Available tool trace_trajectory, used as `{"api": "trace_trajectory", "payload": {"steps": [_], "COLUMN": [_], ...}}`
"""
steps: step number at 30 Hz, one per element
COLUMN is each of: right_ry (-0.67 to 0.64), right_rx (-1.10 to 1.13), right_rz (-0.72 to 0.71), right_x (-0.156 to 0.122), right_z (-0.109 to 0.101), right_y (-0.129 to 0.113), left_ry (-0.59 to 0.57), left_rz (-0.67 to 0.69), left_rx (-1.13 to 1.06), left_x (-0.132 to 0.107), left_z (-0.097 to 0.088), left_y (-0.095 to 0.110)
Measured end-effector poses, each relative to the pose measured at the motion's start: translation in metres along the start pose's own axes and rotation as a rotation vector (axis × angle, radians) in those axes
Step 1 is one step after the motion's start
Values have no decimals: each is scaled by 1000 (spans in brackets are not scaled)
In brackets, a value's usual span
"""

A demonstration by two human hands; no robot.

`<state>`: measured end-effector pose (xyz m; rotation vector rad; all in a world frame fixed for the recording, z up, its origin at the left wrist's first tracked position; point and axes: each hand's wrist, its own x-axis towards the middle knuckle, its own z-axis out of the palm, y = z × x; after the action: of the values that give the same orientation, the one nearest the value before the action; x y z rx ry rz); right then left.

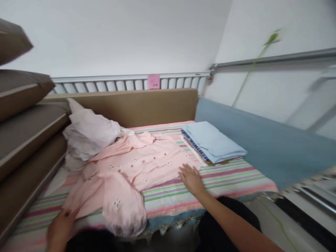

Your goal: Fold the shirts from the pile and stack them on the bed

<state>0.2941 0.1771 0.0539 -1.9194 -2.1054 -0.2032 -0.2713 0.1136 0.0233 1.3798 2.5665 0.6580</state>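
Note:
A pink shirt (136, 164) with small embroidered holes lies spread on a striped sheet (225, 175). My right hand (191, 178) rests flat on the shirt's right hem, fingers stretched out. My left hand (61, 227) is at the shirt's lower left edge, fingers curled on the fabric of the near sleeve or hem. One sleeve (123, 206) hangs bunched toward the front edge of the bed.
A heap of white clothes (89, 134) lies behind the shirt at the left. A stack of folded light-blue garments (214, 141) sits at the right. Brown cushions (23, 115) are piled on the left, a brown board (147, 105) and a blue pad (262, 140) border the bed.

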Motion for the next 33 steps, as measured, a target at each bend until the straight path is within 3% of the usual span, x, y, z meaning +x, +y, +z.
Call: {"api": "trace_trajectory", "payload": {"steps": [4, 7, 10, 13, 15, 18, 20, 23, 25, 27, 30, 33], "right_ry": [-59, -70, -66, -34, 21, 38, -112, -567, -892, -1096, -1164, -1118], "right_rx": [3, -22, -13, 51, 170, 513, 746, 931, 933, 973, 1195, 1315], "right_rz": [-11, 6, -8, 18, 22, -49, -89, -104, 77, 272, 373, 370], "right_x": [11, 13, 15, 19, 16, -8, -38, -85, -106, -117, -118, -115], "right_z": [28, 53, 63, 54, 40, 7, -12, -18, -3, 20, 51, 60], "right_y": [-2, 12, 23, 25, 14, -29, -71, -132, -159, -174, -190, -202], "left_ry": [40, 95, 149, 248, 277, 161, 72, 20, 4, -3, -10, -28], "left_rz": [-91, -129, -120, -45, 75, 300, 387, 393, 364, 329, 284, 264], "left_rx": [-29, -25, -30, -67, -113, -188, -218, -231, -229, -225, -223, -231], "left_x": [-19, -22, -25, -34, -42, -51, -51, -45, -39, -35, -32, -32], "left_z": [-8, -7, -11, -17, -17, -10, -4, 1, 2, 3, 5, 7], "left_y": [20, 18, 14, 19, 28, 44, 50, 48, 43, 37, 33, 32]}}
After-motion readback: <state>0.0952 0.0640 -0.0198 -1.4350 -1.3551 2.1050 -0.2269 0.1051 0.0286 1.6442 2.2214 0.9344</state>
